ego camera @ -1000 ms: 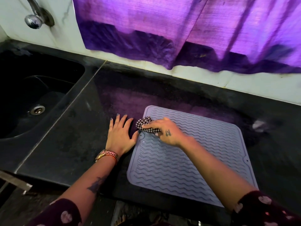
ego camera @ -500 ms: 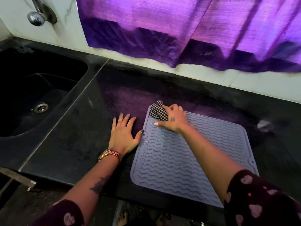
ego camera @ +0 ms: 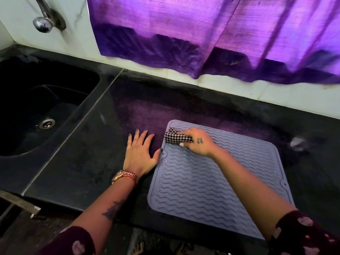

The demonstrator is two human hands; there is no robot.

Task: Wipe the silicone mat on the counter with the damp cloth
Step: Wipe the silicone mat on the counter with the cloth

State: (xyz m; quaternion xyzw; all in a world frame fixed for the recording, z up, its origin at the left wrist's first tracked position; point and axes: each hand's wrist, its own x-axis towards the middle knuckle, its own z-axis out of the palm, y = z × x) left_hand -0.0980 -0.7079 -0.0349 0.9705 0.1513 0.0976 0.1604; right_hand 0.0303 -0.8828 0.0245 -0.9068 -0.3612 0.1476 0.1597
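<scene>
The silicone mat [ego camera: 211, 173] lies flat on the black counter [ego camera: 82, 162], to the right of the sink [ego camera: 36, 111] and a little turned, so that its long axis runs from the far left corner toward the near right corner. The damp cloth [ego camera: 176, 138], checked black and white, sits bunched on the far left corner of the mat. The right hand [ego camera: 199, 142] holds it there: the fingers are curled over the cloth and press it down on the ridges, and the thumb pinches it from the near side. So nearly all the unwiped surface lies toward the person and to the right of these fingers; I judge the next stroke must pull along the long axis, toward the near right corner. The left hand [ego camera: 140, 151] rests flat on the counter just beside the left edge of the mat, fingers straight and spread, holding nothing; its thumb tip touches the rim and seems to keep the mat from sliding. The right hand is the one on the work, while the left is only a stop at the side
</scene>
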